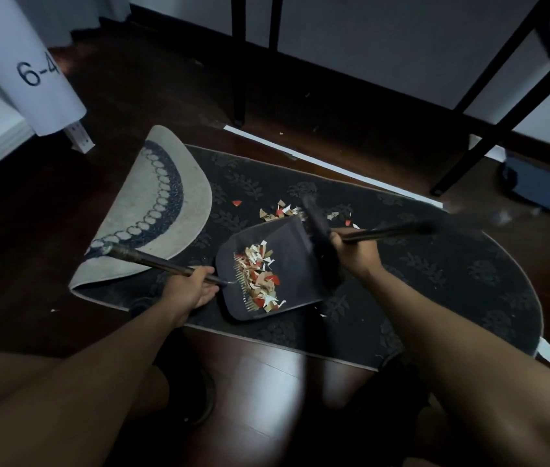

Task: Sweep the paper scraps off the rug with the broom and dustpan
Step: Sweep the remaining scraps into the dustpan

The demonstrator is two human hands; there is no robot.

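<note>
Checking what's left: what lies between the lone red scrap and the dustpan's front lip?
Bare dark rug between red scrap and dustpan, head view.

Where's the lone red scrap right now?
In the head view, the lone red scrap lies on the dark rug, beyond the dustpan, left of the main scrap pile.

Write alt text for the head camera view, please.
A person's left hand holds a dustpan full of paper scraps on a dark rug, while the right hand sweeps with a broom. More scraps lie beyond the pan.
</note>
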